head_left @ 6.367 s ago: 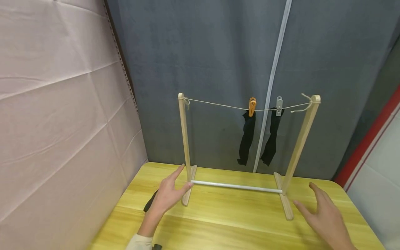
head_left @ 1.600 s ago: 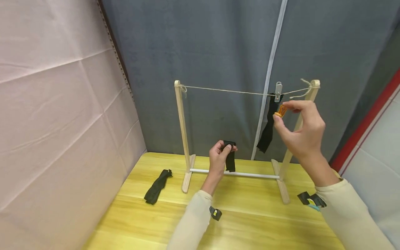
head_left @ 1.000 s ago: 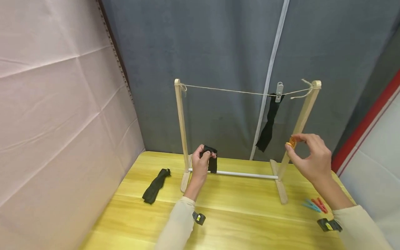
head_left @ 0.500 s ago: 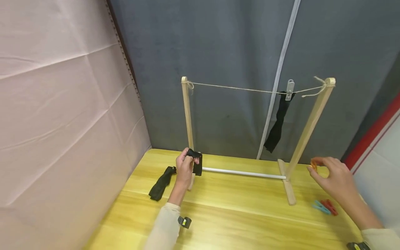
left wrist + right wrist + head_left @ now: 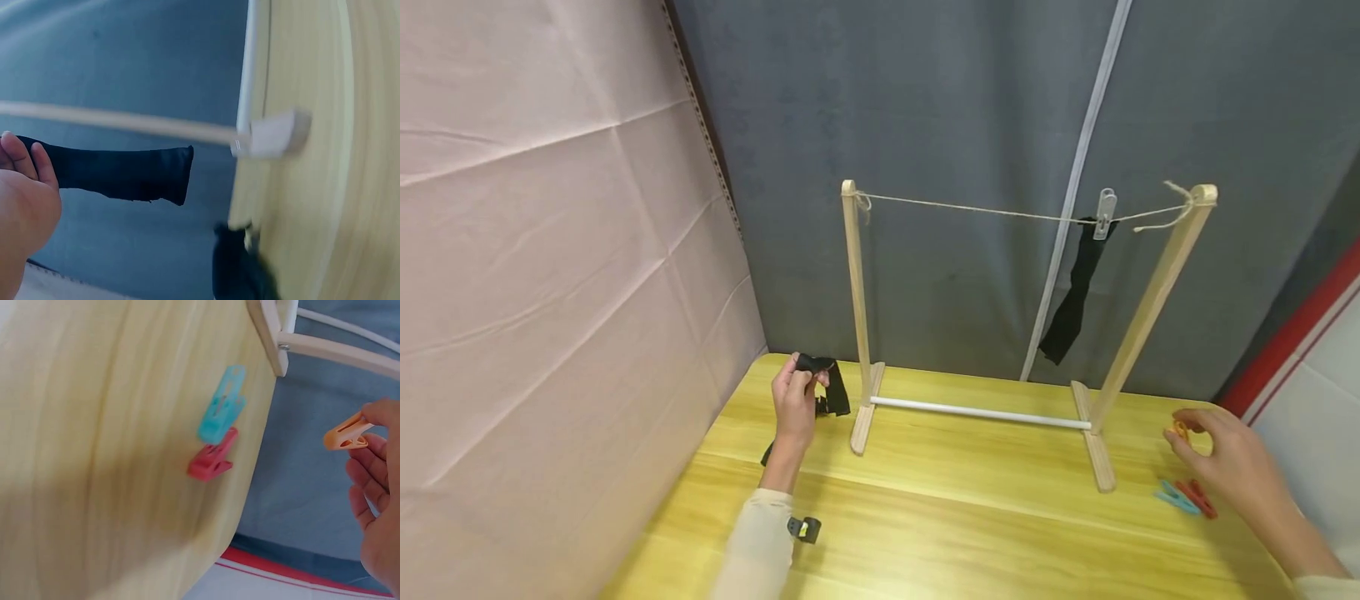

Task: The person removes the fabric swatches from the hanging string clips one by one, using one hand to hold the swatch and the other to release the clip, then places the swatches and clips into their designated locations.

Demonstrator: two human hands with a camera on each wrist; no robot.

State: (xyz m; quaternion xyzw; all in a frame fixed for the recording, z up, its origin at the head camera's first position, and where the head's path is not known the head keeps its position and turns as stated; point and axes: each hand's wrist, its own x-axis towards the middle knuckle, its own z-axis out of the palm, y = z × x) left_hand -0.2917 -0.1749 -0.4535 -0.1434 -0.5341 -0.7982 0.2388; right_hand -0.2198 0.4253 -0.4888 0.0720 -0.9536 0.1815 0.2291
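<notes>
My left hand (image 5: pixel 793 407) pinches a black sock (image 5: pixel 838 390) near one end, left of the rack's left post; the rest dangles, as the left wrist view also shows. Below it, another black sock (image 5: pixel 237 265) lies on the table, partly hidden by that hand in the head view. At the right, my right hand (image 5: pixel 1243 462) pinches an orange clothespin (image 5: pixel 347 434) between thumb and fingers, above the table's right side. Below and beside it lie a blue clothespin (image 5: pixel 222 406) and a red clothespin (image 5: pixel 212 456), close together on the tabletop.
A wooden rack (image 5: pixel 1131 321) carries a string (image 5: pixel 970 208) between its two posts. Near the right post, a clear clothespin (image 5: pixel 1104 215) holds a third black sock (image 5: pixel 1071 304). A white rod (image 5: pixel 977 412) joins the feet. A grey curtain (image 5: pixel 955 100) hangs behind.
Earlier, the orange clothespin held a sock on the string; both are now off it. My left hand has carried the sock left, and my right hand has brought the clothespin down and right.
</notes>
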